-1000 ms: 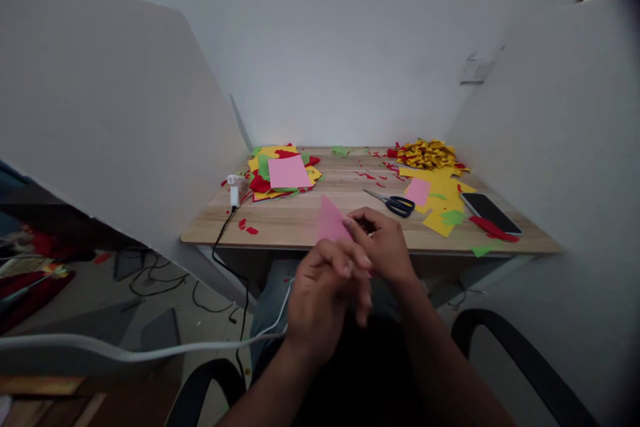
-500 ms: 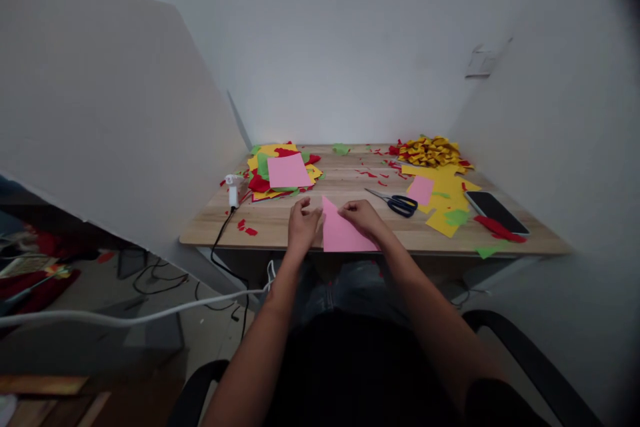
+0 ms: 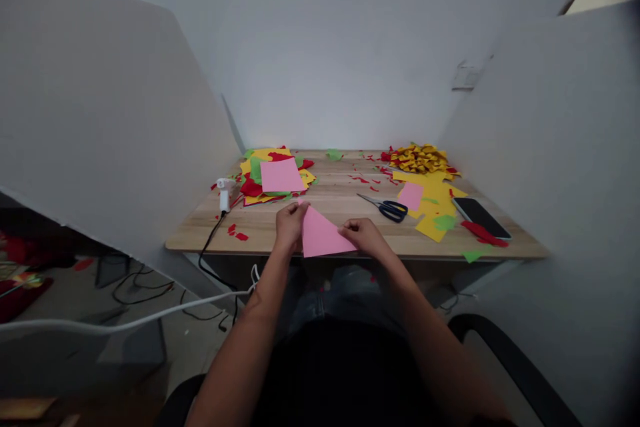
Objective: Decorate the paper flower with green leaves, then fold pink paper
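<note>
A pink sheet of paper (image 3: 323, 235), folded to a triangle, is at the desk's front edge between my hands. My left hand (image 3: 290, 223) pinches its upper left corner. On the sloping right side, my right hand (image 3: 364, 233) grips the paper between thumb and fingers. Just beyond the right hand lie dark-handled scissors (image 3: 384, 207), their blades pointing left. Another pink sheet (image 3: 281, 176) rests flat on a pile of coloured scraps at the back left.
Yellow paper (image 3: 433, 193) with a small pink piece (image 3: 411, 196) lies right of the scissors. Beyond it is a heap of folded yellow pieces (image 3: 421, 159). A phone (image 3: 481, 217) is near the right edge. A white plug adapter (image 3: 225, 197) with a black cable stands at left.
My left hand has closed on the paper's upper left corner; before, its fingers were apart beside it. The view has shifted slightly, and the right hand has slid lower along the slanted edge.
</note>
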Demonstrator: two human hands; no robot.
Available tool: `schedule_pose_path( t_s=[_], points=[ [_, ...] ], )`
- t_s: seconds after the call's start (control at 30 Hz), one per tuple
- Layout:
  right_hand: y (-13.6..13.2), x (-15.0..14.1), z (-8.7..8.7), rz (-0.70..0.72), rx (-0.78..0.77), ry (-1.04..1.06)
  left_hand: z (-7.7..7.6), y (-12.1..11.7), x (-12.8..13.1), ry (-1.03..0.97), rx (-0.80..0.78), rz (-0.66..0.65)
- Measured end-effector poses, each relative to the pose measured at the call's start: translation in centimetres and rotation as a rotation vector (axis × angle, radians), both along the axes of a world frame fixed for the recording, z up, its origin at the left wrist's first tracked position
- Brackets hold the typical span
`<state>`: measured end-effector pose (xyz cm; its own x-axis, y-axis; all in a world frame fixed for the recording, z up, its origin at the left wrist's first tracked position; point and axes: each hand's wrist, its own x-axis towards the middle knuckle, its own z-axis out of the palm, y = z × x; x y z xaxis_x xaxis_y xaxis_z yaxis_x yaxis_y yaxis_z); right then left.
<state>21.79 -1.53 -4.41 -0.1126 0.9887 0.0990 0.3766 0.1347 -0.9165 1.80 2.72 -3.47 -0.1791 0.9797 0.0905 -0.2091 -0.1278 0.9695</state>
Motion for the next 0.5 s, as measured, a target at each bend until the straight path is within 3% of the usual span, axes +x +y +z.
schedule_pose_path(
  t_s=[0.23, 0.5],
  points=[
    [-2.8, 2.2, -0.9, -0.076, -0.034, 0.000, -0.7, 0.1, -0.7, -0.079, -0.013, 0.054],
    [-3.0, 2.8, -1.2, -0.143, -0.026, -0.024, -1.6, 0.4, -0.7, -0.170, -0.056, 0.056]
  ],
)
